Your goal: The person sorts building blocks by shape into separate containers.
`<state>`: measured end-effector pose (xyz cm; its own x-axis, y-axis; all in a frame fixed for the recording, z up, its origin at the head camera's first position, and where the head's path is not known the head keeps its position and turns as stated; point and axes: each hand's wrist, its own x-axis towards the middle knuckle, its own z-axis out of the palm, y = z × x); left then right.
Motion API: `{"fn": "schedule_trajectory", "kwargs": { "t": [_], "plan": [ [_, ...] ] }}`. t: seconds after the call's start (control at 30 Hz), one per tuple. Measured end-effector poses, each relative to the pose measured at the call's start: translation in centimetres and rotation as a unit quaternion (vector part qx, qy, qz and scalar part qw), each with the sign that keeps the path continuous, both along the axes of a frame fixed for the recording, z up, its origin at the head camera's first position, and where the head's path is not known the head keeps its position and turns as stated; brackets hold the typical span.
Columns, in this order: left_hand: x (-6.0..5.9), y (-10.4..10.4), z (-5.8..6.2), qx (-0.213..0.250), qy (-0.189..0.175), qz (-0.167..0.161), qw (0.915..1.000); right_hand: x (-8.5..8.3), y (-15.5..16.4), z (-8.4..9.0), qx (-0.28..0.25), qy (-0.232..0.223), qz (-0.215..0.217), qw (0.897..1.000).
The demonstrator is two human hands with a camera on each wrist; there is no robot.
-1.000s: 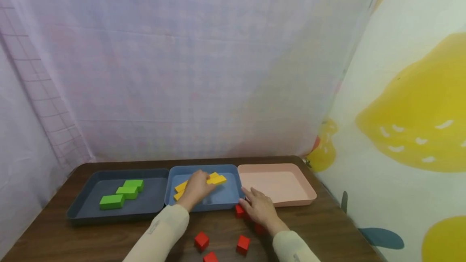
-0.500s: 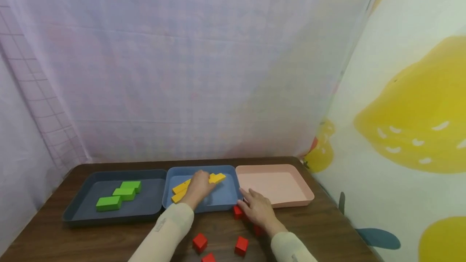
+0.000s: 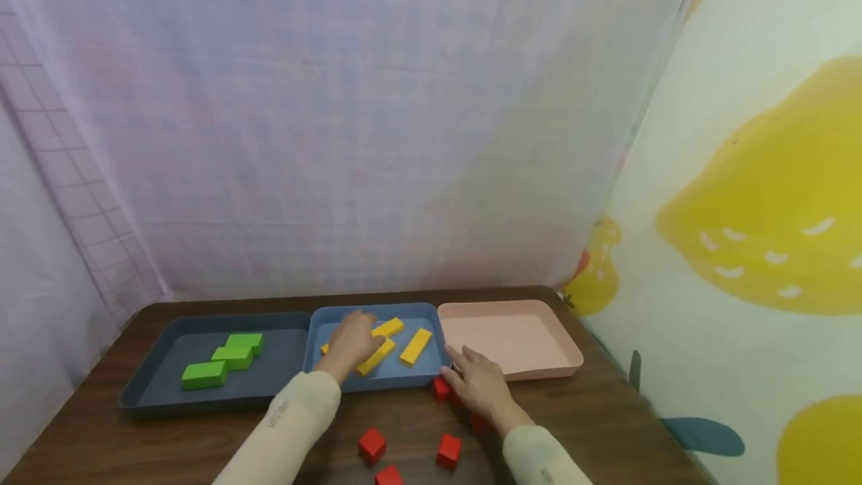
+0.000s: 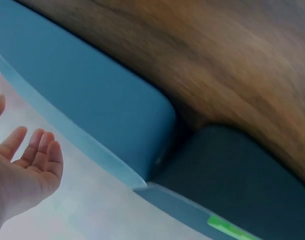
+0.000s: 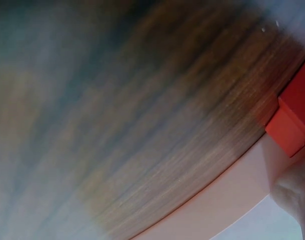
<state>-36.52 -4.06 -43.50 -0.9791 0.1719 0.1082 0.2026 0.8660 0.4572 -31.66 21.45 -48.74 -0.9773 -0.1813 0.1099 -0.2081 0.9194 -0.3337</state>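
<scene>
My left hand (image 3: pixel 350 339) hovers over the blue tray (image 3: pixel 431 374), fingers relaxed and holding nothing; the left wrist view shows its palm (image 4: pixel 27 167) open. Three yellow blocks (image 3: pixel 415 346) lie in that tray beside and under the hand. My right hand (image 3: pixel 474 384) rests on the table in front of the pink tray (image 3: pixel 539 374), fingers straight. They touch a red cube (image 3: pixel 441 389), seen close in the right wrist view as the red cube (image 5: pixel 292 120). Another red cube (image 3: pixel 480 423) is partly hidden under the wrist.
A dark tray (image 3: pixel 155 395) on the left holds three green blocks (image 3: pixel 232 356). Three more red cubes (image 3: pixel 372 445) lie loose on the brown table (image 3: pixel 606 425) near its front edge. A cloth backdrop closes the back and a printed wall the right.
The yellow blocks under my left hand have spread apart, and one now lies free to the hand's right. The left hand has shifted slightly left. The right hand has stayed put.
</scene>
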Motion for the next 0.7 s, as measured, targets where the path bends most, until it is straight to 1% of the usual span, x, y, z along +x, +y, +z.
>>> {"fn": "schedule_trajectory", "kwargs": {
  "t": [0.07,0.2,0.4,0.57,0.7],
  "plan": [
    [0.1,-0.5,0.3,0.003,-0.001,-0.001,1.0,-0.1,0.0,0.0,0.0,0.001,0.0,1.0],
    [0.5,-1.7,1.0,0.008,-0.008,-0.017,0.9998,-0.2,0.0,0.1,0.003,0.003,0.002,1.0],
    [0.8,-3.8,1.5,0.007,-0.042,-0.038,0.9984,-0.4,-0.4,0.3,0.006,0.004,0.002,1.0],
    [1.4,-5.3,1.9,-0.023,-0.048,-0.058,0.9969,-0.5,-0.3,0.2,0.006,-0.002,0.002,1.0],
    [1.8,-6.6,2.2,-0.045,-0.042,-0.064,0.9961,-0.7,-0.1,-0.1,0.004,0.002,0.004,1.0]
  ]
}}
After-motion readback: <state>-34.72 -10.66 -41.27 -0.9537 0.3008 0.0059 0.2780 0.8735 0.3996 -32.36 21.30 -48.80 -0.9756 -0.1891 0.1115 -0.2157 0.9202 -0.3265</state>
